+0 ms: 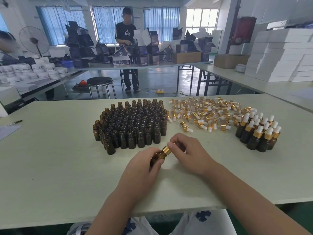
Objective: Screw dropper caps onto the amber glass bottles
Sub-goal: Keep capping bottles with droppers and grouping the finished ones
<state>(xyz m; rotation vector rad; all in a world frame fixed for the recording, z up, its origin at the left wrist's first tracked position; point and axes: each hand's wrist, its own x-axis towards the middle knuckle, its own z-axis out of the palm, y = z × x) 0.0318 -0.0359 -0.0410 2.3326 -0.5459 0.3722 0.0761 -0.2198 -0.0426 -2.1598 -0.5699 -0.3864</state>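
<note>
Amber bottle (158, 156) gripped by left hand (144, 167) — right hand (186, 151) pinches its gold dropper cap (166, 149).

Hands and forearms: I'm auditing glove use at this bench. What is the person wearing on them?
Nothing. The left hand and right hand are bare: no gloves, rings or watch. The left forearm and right forearm show no sleeves up to the frame's edge.

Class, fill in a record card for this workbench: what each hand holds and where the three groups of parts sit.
Left hand: grips one amber bottle, tilted
Right hand: pinches gold dropper cap on that bottle's neck
Open bottles: packed cluster beyond the hands
Loose caps: scattered pile right of cluster
Capped bottles: small group, far right
</note>
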